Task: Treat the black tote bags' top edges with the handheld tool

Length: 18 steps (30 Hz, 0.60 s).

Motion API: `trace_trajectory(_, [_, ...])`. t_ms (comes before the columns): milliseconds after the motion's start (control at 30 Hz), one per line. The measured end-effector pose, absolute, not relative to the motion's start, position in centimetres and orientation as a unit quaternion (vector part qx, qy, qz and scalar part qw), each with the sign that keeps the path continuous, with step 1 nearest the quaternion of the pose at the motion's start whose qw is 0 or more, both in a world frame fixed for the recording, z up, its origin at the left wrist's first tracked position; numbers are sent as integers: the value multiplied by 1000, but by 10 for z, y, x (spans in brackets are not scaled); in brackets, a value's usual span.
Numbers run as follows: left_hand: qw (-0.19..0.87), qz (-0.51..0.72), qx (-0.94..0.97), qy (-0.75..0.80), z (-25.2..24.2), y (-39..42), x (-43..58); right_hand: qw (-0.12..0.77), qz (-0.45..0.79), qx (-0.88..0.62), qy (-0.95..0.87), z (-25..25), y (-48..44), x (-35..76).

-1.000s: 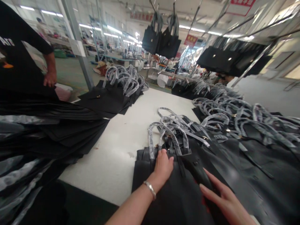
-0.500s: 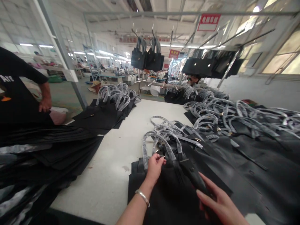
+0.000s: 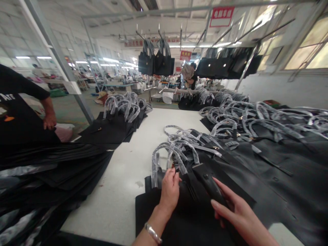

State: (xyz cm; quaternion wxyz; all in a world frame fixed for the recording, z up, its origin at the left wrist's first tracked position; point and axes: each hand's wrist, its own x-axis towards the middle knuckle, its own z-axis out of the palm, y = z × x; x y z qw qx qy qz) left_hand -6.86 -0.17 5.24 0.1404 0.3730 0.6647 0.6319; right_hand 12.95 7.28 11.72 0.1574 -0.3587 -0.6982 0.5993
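Note:
A black tote bag with plastic-wrapped handles lies in front of me on the table. My left hand, with a silver bangle on the wrist, is closed in a pinch at the bag's top edge between the handles. What exactly its fingertips grip there is partly hidden. Wrapped in my right hand is a black hair clipper, its flat head pointing up and left over the bag, just right of the handles.
Black bags with wrapped handles cover the table's right side. More bags are stacked at far left and near left, along the white tabletop. A person stands at left. Bags hang from a rack ahead.
My left hand has turned slightly and pulled the bag's top a little toward me. The clipper has moved slightly up and left. A person has come into sight behind the rack.

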Motion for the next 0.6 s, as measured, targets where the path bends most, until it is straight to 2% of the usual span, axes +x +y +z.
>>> trace_trajectory(200, [213, 658, 369, 621, 47, 7, -73, 115, 642, -323, -685, 127, 63, 119])
trace_trajectory(400, [321, 703, 375, 512, 56, 5, -70, 124, 674, -290, -668, 129, 68, 105])
trace_trajectory(533, [361, 705, 338, 508, 54, 6, -70, 82, 686, -308, -655, 132, 70, 103])
trace_trajectory(600, [366, 708, 316, 515, 50, 8, -70, 104, 681, -309, -655, 131, 71, 102])
